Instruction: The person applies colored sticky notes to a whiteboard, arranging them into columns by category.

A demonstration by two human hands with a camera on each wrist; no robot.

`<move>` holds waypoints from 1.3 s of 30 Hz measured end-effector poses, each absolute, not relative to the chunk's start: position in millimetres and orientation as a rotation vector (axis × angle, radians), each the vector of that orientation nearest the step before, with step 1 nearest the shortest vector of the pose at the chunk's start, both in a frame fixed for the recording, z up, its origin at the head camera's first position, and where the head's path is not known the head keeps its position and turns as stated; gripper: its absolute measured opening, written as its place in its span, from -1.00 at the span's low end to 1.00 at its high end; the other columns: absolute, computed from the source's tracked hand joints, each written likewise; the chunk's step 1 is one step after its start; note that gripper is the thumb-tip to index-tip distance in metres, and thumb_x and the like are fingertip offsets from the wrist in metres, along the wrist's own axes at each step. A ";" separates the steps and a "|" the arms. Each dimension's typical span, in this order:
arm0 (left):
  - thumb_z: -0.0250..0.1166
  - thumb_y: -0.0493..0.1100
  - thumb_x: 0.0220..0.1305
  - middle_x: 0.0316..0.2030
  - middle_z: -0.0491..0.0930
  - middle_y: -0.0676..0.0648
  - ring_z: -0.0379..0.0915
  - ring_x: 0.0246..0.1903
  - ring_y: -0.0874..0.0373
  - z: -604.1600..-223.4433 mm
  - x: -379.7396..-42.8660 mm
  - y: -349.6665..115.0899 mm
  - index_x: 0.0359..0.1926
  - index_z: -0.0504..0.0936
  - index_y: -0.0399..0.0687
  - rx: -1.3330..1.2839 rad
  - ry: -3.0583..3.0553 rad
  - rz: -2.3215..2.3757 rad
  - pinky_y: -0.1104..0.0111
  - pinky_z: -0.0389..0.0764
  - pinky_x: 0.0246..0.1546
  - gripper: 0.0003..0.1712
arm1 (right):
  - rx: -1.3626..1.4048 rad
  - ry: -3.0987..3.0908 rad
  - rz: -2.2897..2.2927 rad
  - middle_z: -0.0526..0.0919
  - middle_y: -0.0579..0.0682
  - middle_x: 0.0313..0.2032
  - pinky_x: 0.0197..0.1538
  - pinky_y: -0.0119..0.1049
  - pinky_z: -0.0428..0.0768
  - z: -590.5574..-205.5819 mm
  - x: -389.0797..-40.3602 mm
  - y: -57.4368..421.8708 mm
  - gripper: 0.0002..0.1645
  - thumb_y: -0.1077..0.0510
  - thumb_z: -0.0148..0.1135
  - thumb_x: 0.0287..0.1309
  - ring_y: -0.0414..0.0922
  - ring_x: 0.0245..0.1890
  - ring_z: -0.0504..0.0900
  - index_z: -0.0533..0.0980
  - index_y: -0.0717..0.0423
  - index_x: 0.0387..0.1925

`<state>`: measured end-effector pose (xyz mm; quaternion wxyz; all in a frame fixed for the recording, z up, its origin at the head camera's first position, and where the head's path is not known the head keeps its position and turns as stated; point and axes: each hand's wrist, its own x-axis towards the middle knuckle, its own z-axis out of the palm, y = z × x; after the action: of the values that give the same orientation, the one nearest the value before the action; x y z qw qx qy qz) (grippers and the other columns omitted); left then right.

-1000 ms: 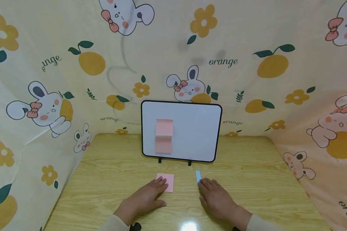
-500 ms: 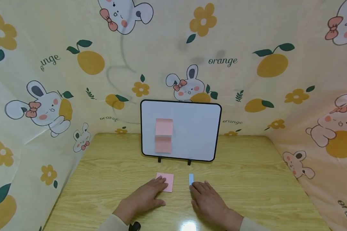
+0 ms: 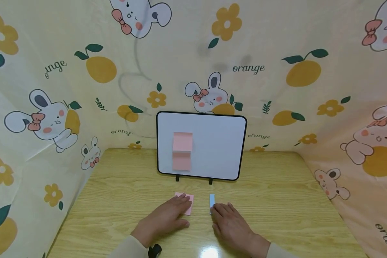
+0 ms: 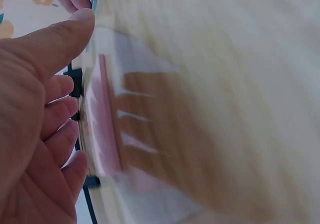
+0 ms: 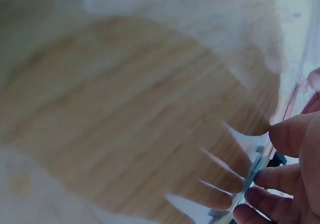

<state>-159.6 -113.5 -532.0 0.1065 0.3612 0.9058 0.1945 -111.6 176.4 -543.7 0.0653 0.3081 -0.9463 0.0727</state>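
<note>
A pink sticky note pad (image 3: pixel 189 210) lies on the wooden table, partly covered by the fingers of my left hand (image 3: pixel 166 218). In the left wrist view, the pad (image 4: pixel 104 129) shows some thickness, and the loosely bent fingers are on its far side. To the right, a narrow blue strip (image 3: pixel 211 199) lies upright to the view, parallel to the pad and apart from it. The fingertips of my right hand (image 3: pixel 233 225) rest at its lower right edge, with the fingers extended. Its lower part is hidden by them.
Behind the hands stands a black-framed whiteboard (image 3: pixel 216 143) on small black feet (image 3: pixel 210 181). An upper pink note (image 3: pixel 182 141) and a lower pink note (image 3: pixel 181 163) stick to its left half. A patterned cloth (image 3: pixel 193 53) hangs around the table (image 3: pixel 271 186).
My right hand has shifted left along with the blue strip, bringing it closer to the pink pad. My left hand has moved slightly right, covering more of the pad.
</note>
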 end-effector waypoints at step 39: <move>0.26 0.71 0.00 0.68 0.02 -0.04 -0.13 0.68 0.09 -541.1 -190.6 -60.8 0.70 0.04 -0.03 1.192 2.614 0.162 0.12 0.00 0.69 0.46 | 1.094 -2.762 0.120 0.63 -0.10 0.05 0.04 -0.10 0.64 -537.7 -142.8 177.9 -0.47 -0.21 0.41 0.32 -0.10 0.06 0.56 0.60 0.03 0.11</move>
<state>-190.6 -60.8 -541.1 0.1318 0.4106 0.9005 0.0558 -142.8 177.9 -537.7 0.0840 0.3666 -0.9257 0.0403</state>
